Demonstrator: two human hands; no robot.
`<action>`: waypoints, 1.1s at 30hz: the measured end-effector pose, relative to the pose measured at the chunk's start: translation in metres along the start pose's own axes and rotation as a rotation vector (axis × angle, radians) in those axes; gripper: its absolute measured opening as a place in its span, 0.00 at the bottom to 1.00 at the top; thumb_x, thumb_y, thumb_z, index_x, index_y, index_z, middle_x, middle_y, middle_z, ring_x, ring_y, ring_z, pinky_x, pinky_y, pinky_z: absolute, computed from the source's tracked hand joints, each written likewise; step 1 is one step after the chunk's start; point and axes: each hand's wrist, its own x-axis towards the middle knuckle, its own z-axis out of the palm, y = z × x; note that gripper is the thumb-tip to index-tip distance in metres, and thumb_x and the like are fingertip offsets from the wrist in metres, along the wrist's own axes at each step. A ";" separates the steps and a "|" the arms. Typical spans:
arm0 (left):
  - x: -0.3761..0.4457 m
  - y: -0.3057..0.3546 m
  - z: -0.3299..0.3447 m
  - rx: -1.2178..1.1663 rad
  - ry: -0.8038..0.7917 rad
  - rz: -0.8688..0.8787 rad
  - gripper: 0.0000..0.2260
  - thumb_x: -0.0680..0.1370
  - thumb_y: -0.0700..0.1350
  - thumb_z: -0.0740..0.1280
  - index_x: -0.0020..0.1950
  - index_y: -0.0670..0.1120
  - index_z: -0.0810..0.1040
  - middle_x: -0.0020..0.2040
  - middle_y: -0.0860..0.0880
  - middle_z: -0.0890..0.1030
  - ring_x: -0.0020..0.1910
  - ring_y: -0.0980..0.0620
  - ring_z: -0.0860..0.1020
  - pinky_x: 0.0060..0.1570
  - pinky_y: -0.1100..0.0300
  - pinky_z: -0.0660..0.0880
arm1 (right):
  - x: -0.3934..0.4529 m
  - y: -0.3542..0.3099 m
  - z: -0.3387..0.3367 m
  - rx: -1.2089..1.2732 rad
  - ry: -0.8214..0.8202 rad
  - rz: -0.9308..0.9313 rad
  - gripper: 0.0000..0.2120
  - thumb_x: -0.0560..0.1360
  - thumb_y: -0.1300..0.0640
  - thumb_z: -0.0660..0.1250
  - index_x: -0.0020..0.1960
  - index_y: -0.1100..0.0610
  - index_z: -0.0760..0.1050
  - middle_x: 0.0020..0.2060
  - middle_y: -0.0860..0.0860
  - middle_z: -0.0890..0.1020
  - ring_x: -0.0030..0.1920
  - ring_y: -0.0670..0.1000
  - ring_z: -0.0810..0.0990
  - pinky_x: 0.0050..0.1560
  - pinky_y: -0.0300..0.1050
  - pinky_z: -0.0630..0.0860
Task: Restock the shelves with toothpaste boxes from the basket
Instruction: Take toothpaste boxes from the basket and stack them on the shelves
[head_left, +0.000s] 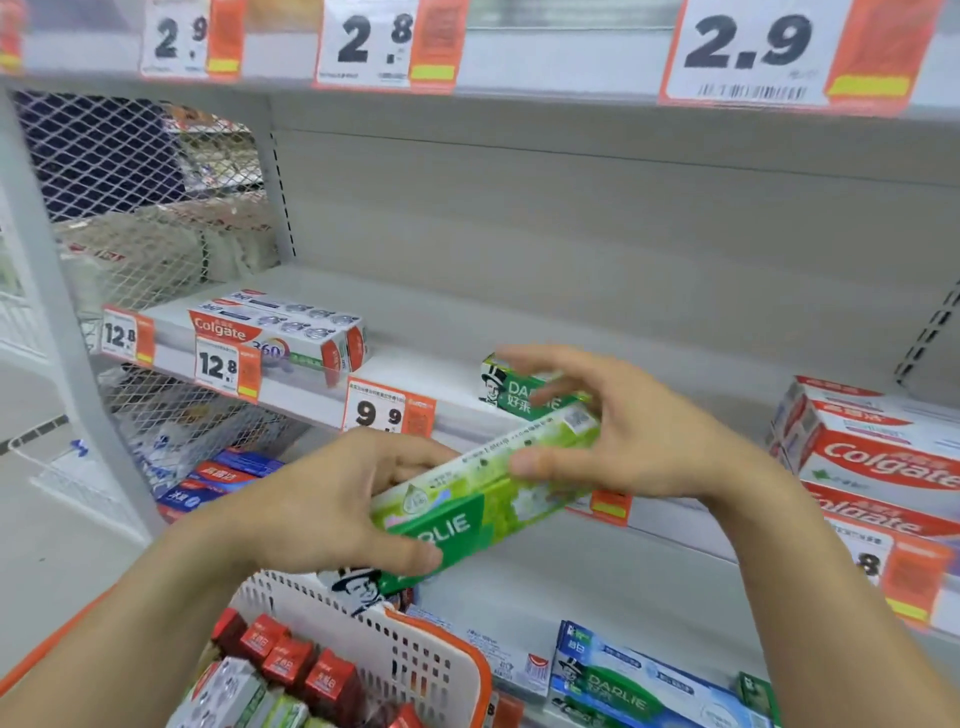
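Mostly the view is shelving: the middle shelf (519, 322) is largely bare, with two Colgate 360 boxes (280, 332) lying at its left end, a green Darlie box (511, 389) already set near the front edge, and a Colgate stack (872, 457) at the right. Below the hands sits the basket (415, 654), white lattice with an orange rim, holding more toothpaste: red-ended boxes (291, 665) stand on end and pale and green ones lie beside them.

Judging by this, the step in hand is carrying one box from basket to shelf. The Darlie carton (483, 499) is held in the air between basket and shelf, tilted, its far end just in front of the shelved Darlie box. The left hand (332, 509) grips its near end, thumb across the green face and fingers curled behind. The right hand (634, 431) is loosely spread, thumb touching the carton's side and fingers arched over its far end.

Next, I would say, the carton needs levelling and sliding in beside the shelved Darlie box, above the 9.9 tag (387, 413).
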 end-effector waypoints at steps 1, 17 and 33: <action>-0.001 0.002 0.000 0.050 -0.008 -0.003 0.23 0.72 0.30 0.75 0.64 0.45 0.78 0.56 0.47 0.85 0.54 0.48 0.84 0.53 0.57 0.80 | 0.000 -0.004 -0.005 -0.052 -0.117 0.031 0.37 0.63 0.43 0.82 0.70 0.41 0.73 0.60 0.41 0.80 0.57 0.39 0.80 0.60 0.43 0.78; 0.077 0.005 -0.013 0.128 0.874 0.142 0.32 0.75 0.49 0.73 0.76 0.48 0.63 0.67 0.48 0.74 0.63 0.55 0.74 0.68 0.52 0.71 | 0.022 0.023 -0.038 -0.234 0.576 0.071 0.23 0.71 0.52 0.77 0.65 0.48 0.77 0.58 0.43 0.82 0.58 0.48 0.80 0.64 0.47 0.74; 0.111 -0.015 0.021 0.404 0.523 0.059 0.37 0.79 0.57 0.65 0.81 0.48 0.50 0.74 0.52 0.69 0.67 0.62 0.57 0.72 0.61 0.50 | 0.015 0.070 -0.036 -0.206 0.116 0.325 0.09 0.79 0.50 0.68 0.57 0.38 0.81 0.55 0.37 0.83 0.57 0.41 0.79 0.56 0.40 0.73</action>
